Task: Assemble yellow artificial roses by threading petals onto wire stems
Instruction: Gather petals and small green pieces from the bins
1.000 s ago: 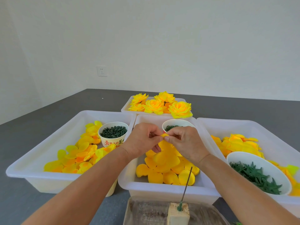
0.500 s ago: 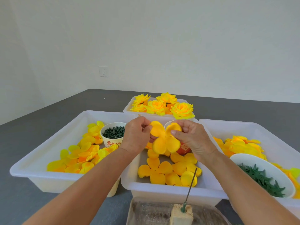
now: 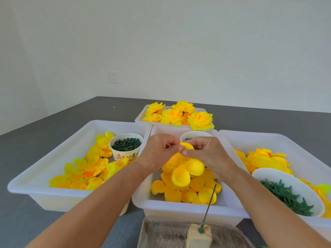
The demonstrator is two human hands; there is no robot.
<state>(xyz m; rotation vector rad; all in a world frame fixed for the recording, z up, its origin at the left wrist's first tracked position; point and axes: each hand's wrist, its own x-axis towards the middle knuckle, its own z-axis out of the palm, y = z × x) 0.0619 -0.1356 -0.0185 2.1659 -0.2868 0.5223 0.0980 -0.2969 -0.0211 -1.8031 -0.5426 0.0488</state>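
Both hands meet over the middle white bin (image 3: 179, 205). My left hand (image 3: 157, 152) and my right hand (image 3: 207, 154) pinch the top of a yellow petal cluster (image 3: 184, 169) between thumbs and fingertips; its lobes hang down over the loose yellow petals (image 3: 189, 192) in the bin. A thin wire stem (image 3: 208, 208) stands tilted in a tan foam block (image 3: 198, 236) at the near edge, below my hands and bare of petals.
The left bin (image 3: 44, 176) holds yellow-orange petals and a paper cup of dark green pieces (image 3: 126, 144). The right bin (image 3: 279, 140) has petals and a white bowl of green leaf parts (image 3: 286, 194). Finished yellow roses (image 3: 180, 114) fill a tray behind. The foam block sits in a clear tray (image 3: 161, 233).
The petal cluster was lifted and spread open half a second ago; now it hangs lower, pinched at one petal's top, and both hands have come closer together.
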